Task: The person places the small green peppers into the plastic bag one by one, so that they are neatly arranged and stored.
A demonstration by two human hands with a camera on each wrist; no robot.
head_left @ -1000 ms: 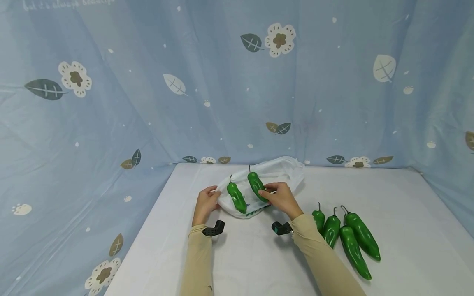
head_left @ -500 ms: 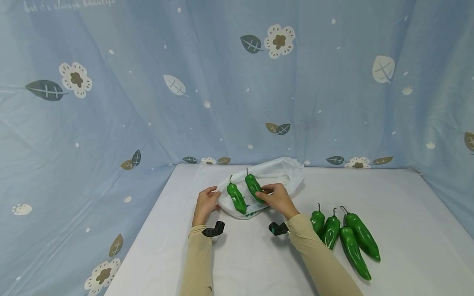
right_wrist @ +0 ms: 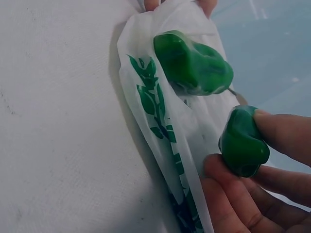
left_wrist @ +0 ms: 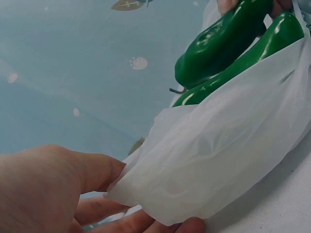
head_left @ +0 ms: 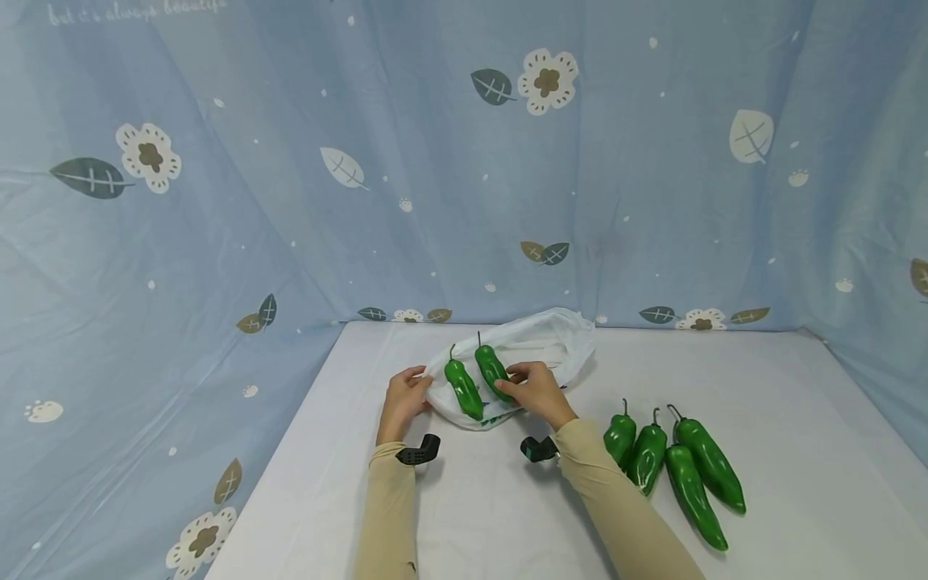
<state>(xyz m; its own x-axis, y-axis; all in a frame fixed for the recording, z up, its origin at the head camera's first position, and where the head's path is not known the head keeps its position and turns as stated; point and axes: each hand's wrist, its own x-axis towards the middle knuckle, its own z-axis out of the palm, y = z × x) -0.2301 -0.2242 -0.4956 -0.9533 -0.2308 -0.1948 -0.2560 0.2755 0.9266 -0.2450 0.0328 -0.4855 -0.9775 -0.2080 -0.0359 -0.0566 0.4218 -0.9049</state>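
Observation:
A white plastic bag [head_left: 569,342] with green print lies open near the back of the table. My left hand [head_left: 402,401] pinches its left edge between thumb and fingers; the left wrist view shows the thin bag film [left_wrist: 199,165] in that grip. One long green pepper [head_left: 464,391] lies in the bag's mouth, stem away from me. Just right of it, my right hand [head_left: 540,393] holds a second green pepper [head_left: 490,366] by its near end. Seen end-on in the right wrist view, the held pepper [right_wrist: 243,143] sits between thumb and fingers, above the bag.
Several more green peppers [head_left: 696,491] lie grouped at the right, partly behind my right sleeve [head_left: 619,507]. A white cloth [head_left: 478,515] covers the table. A blue patterned curtain [head_left: 435,201] hangs along the back and the left side.
My right hand has moved slightly left with its pepper, bringing it nearer the pepper in the bag. My left hand stays at the bag's edge.

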